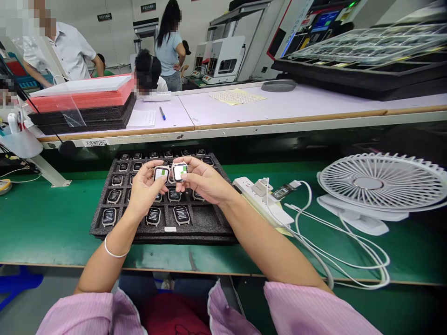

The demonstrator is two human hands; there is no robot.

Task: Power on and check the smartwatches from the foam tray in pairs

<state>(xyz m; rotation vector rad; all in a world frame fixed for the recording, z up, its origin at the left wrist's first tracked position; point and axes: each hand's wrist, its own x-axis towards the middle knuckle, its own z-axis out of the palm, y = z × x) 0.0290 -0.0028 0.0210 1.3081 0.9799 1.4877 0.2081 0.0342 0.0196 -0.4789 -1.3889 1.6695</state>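
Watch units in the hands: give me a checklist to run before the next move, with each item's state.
1. Left hand grips a watch unit: ok.
2. Right hand grips a second watch unit: ok.
3. Both screens lit: ok.
4. Screen patterns correct: cannot tell.
5. Both units held above the foam tray, not off its edge: ok.
6. White cables away from the hands: ok.
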